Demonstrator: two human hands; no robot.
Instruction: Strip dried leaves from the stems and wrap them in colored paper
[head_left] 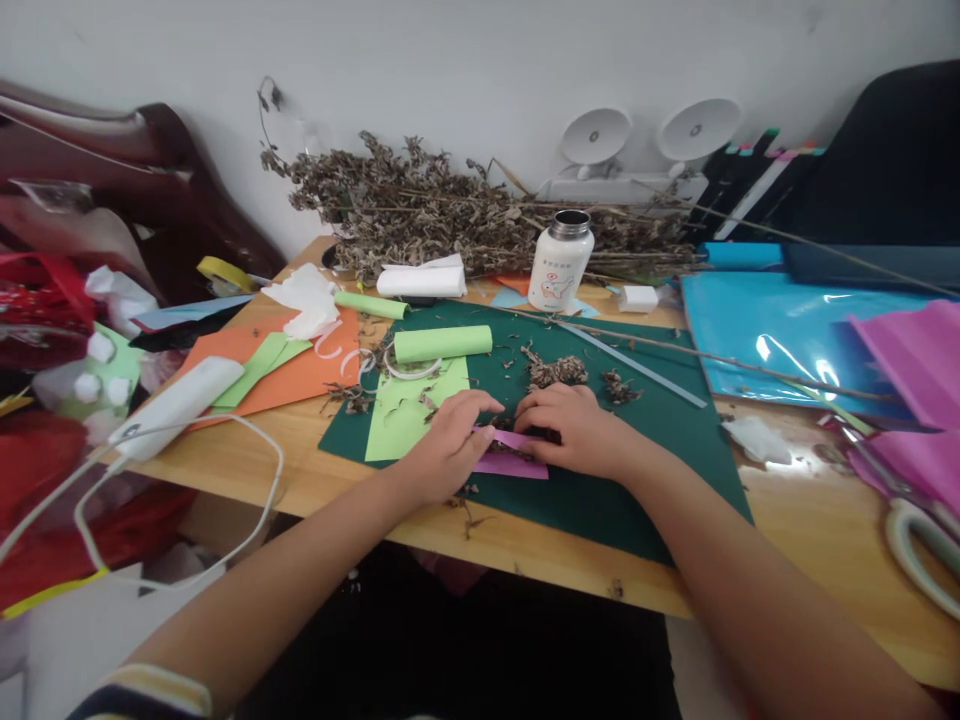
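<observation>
A small strip of purple paper (517,468) lies near the front of the green cutting mat (600,500), its far edge raised and dried leaf bits along its middle. At its left end, my left hand (450,445) pinches the raised edge at the thumb, with the fingers bent over it. My right hand (566,428) curls over the right end, its fingertips gripping the paper, partly hidden. Just beyond this hand sits a clump of dried leaves (559,372); a smaller clump (621,387) lies to its right.
Behind the mat are a green paper roll (442,344), an uncapped white bottle (562,262) and a heap of dried plants (450,205). A long stem (720,352) crosses the right side. Scissors (911,520) lie at the right; a corded white device (180,405) lies left.
</observation>
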